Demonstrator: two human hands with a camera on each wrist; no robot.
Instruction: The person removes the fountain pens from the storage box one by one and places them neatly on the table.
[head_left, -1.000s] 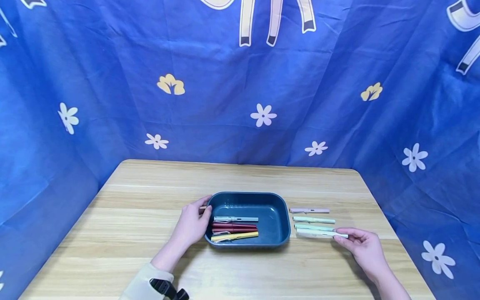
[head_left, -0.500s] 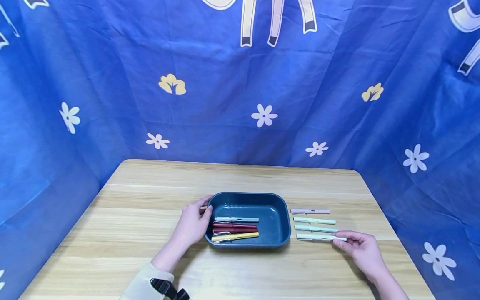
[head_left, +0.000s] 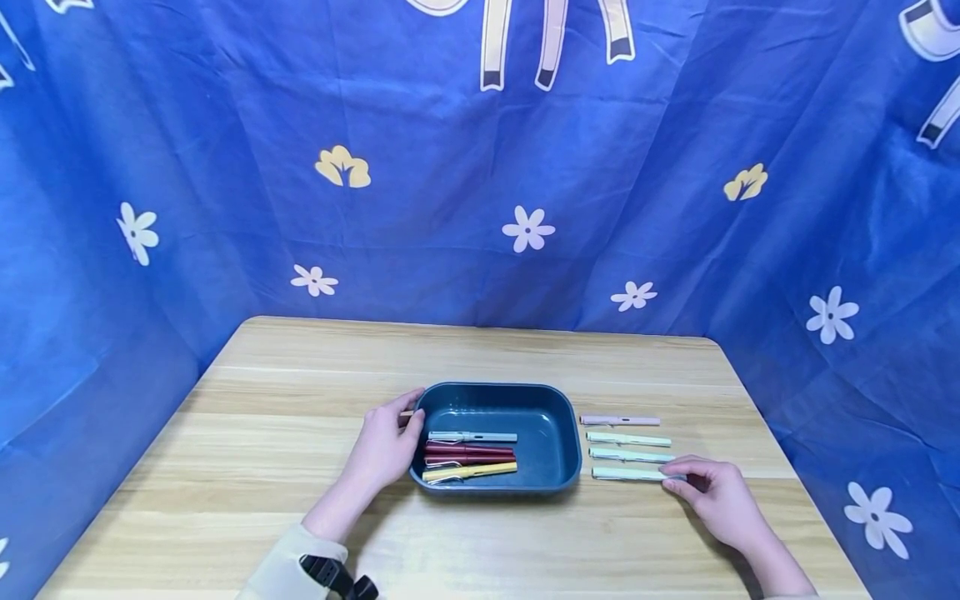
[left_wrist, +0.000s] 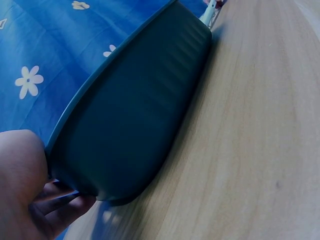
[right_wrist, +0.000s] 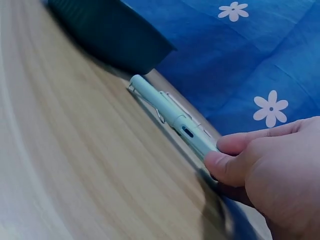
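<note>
My left hand (head_left: 386, 442) grips the left end of a dark teal plastic bin (head_left: 547, 442), thumb at the rim and fingers against the outer wall. In the left wrist view the bin's long side (left_wrist: 130, 110) fills the middle. My right hand (head_left: 716, 496) pinches the right end of a mint-green pen (head_left: 626, 474), the nearest in a row right of the bin. The right wrist view shows this pen (right_wrist: 162, 106) lying along the table with its wire clip and small dark window, thumb and forefinger on its end. Behind it lie another mint pen (head_left: 630, 456), a pale green pen (head_left: 630, 439) and a lilac pen (head_left: 622, 421).
Inside the bin lie a grey-blue pen (head_left: 472, 437), dark red pens (head_left: 471, 454) and a yellow pen (head_left: 472, 472), side by side. The wooden table (head_left: 480, 542) ends at a blue printed curtain (head_left: 420, 250) at the back and sides.
The right hand has lowered the mint pen and drawn it slightly toward the front, apart from the pen behind and lined up with the row. The left hand and bin have not moved.
</note>
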